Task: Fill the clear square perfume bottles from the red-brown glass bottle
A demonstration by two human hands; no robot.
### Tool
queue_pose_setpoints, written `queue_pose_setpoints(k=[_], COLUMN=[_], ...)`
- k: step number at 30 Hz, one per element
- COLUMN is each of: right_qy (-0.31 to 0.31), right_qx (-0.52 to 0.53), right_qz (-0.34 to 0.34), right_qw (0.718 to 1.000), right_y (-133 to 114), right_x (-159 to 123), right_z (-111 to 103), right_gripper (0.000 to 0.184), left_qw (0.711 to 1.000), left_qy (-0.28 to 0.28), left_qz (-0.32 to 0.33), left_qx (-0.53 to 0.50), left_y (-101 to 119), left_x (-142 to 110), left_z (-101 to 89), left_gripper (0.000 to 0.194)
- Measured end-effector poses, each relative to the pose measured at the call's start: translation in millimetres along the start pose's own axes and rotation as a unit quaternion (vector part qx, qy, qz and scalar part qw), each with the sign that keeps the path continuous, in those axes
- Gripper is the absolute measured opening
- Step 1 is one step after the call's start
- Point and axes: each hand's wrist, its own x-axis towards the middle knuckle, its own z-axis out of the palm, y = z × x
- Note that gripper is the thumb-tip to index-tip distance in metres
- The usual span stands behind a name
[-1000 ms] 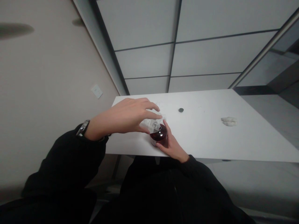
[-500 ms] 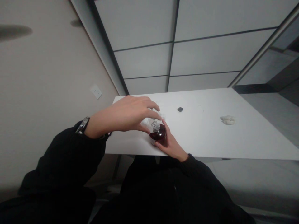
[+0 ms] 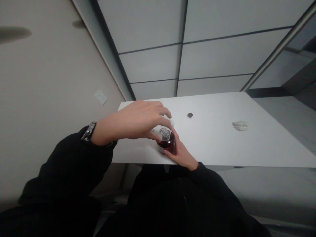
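Near the table's front edge, a round container with dark red contents stands on the white table. My right hand wraps round its right side, thumb in front. My left hand reaches over from the left, fingers curled about a clear plastic piece with a round pattern on it. This see-through piece is tilted over the top of the red container; whether the two touch, I cannot tell. My left fingers hide part of it.
A small dark disc lies behind my hands. Farther right is a crumpled whitish wad, perhaps tissue. A panelled white partition rises behind the table, and a wall with a socket stands at the left.
My left hand has shifted slightly right with the clear piece, whose round pattern now faces me more fully. My right hand keeps its hold on the red container.
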Motion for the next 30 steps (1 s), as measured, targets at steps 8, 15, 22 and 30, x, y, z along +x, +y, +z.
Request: queue_pose_setpoints(k=[8, 15, 22, 30], right_qy=[0.003, 0.004, 0.009, 0.006], right_qx=[-0.003, 0.002, 0.001, 0.006], right_qz=[0.005, 0.003, 0.008, 0.005], right_qw=[1.000, 1.000, 1.000, 1.000], right_y=[-2, -3, -5, -2], right_x=[0, 1, 2, 1], right_z=[-1, -1, -2, -1], right_gripper=[0.107, 0.106, 0.103, 0.106], left_qw=[1.000, 1.000, 1.000, 0.999], left_qy=[0.002, -0.020, -0.026, 0.019], left_qz=[0.007, 0.014, 0.013, 0.009], left_qx=[-0.012, 0.009, 0.005, -0.031], left_y=[2, 4, 7, -3], left_x=[5, 10, 14, 1], left_z=[-1.8, -5.2, -6.8, 4.3], left_gripper=[0.027, 0.027, 0.025, 0.027])
